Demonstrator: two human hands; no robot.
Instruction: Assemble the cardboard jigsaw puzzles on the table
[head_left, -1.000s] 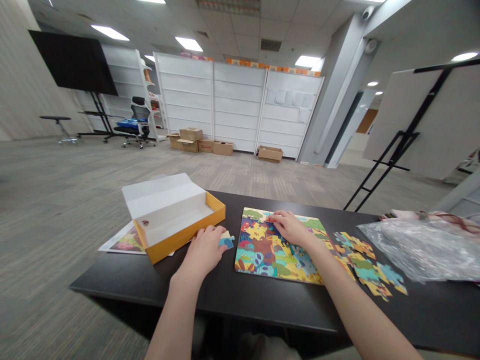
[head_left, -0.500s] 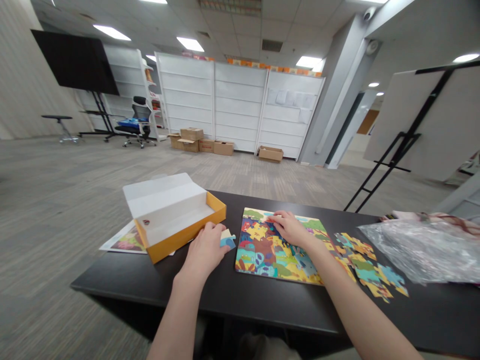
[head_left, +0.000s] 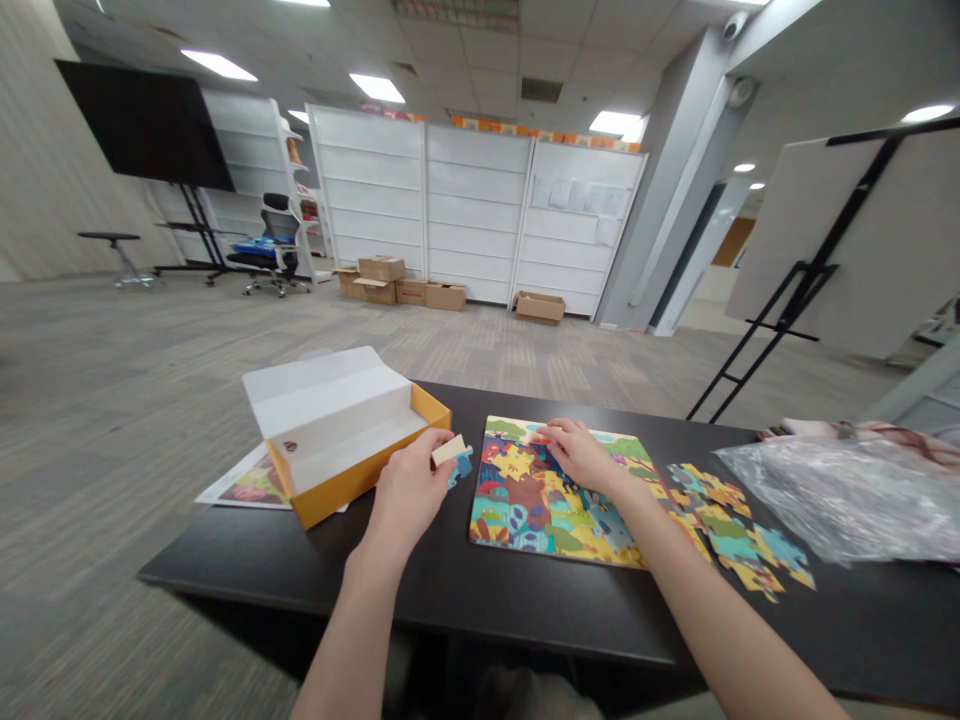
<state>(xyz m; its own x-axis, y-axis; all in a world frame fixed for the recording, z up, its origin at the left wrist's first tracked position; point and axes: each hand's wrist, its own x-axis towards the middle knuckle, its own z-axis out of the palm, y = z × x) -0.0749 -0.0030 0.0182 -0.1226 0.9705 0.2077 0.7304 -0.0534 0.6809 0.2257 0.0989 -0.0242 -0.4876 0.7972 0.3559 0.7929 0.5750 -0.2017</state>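
Note:
My left hand (head_left: 412,477), its fingers closed, grips a light-blue and cream puzzle piece (head_left: 450,452) just above the black table, between the box and the puzzle. On the table lies a colourful jigsaw puzzle (head_left: 525,510) in a flat rectangular board. My right hand (head_left: 576,453) rests on its upper part with the fingers drawn together; what lies under the fingertips is mostly hidden. A yellow star-like puzzle piece (head_left: 513,462) shows left of those fingers. Several loose puzzle pieces (head_left: 731,540) are spread right of the board, partly behind my right forearm.
An open yellow box (head_left: 360,470) with a white lid stands left on the black table (head_left: 450,590), over a printed sheet (head_left: 255,482). Clear plastic wrapping (head_left: 847,495) fills the right side. Beyond the table are an easel board (head_left: 847,250), cardboard boxes (head_left: 380,280) and an office chair (head_left: 274,250).
My left hand has lifted slightly and turned the puzzle piece, so its pale edge now faces up more. The right hand stays at the same place on the puzzle.

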